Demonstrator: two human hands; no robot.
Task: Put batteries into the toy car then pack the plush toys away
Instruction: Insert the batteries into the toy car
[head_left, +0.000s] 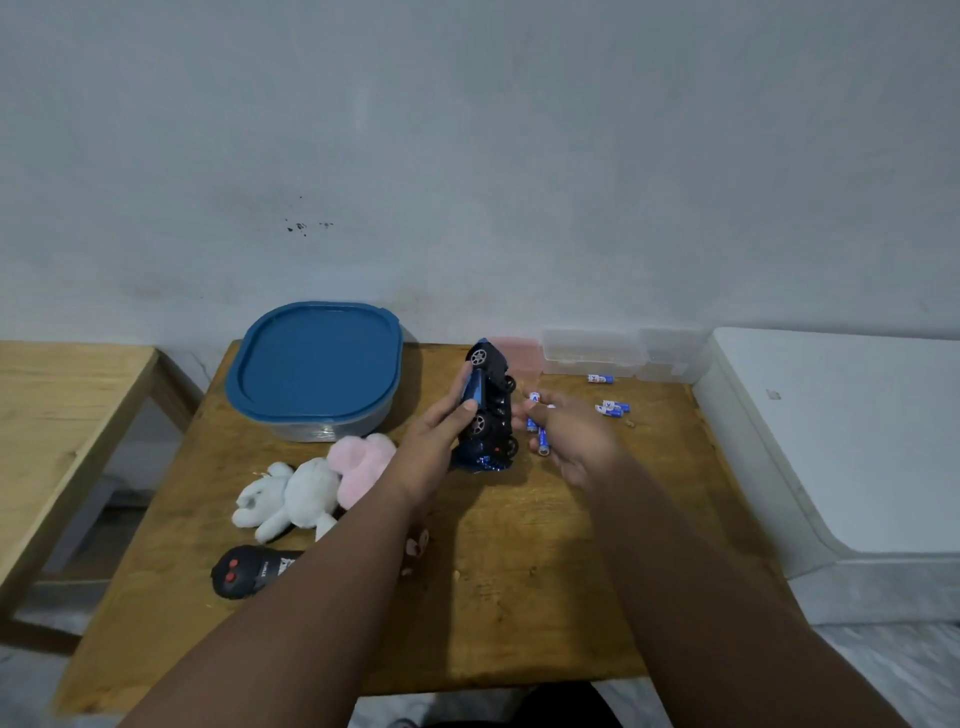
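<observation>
My left hand (441, 441) grips a blue and black toy car (491, 410) tipped on its side, its underside and wheels facing right, its rear end resting on the wooden table (519, 597). Just right of the car, my right hand (566, 441) holds blue batteries (540, 436) in its curled fingers. More loose blue batteries (613, 408) lie on the table to the right, one further back (600, 379). A white plush toy (291, 499) and a pink plush toy (358, 462) lie left of my left forearm.
A clear tub with a blue lid (314, 364) stands at the back left. A clear plastic case (597, 353) sits against the wall. A black remote control (249, 571) lies front left. A white appliance (841, 441) borders the right, another wooden table (62, 415) the left.
</observation>
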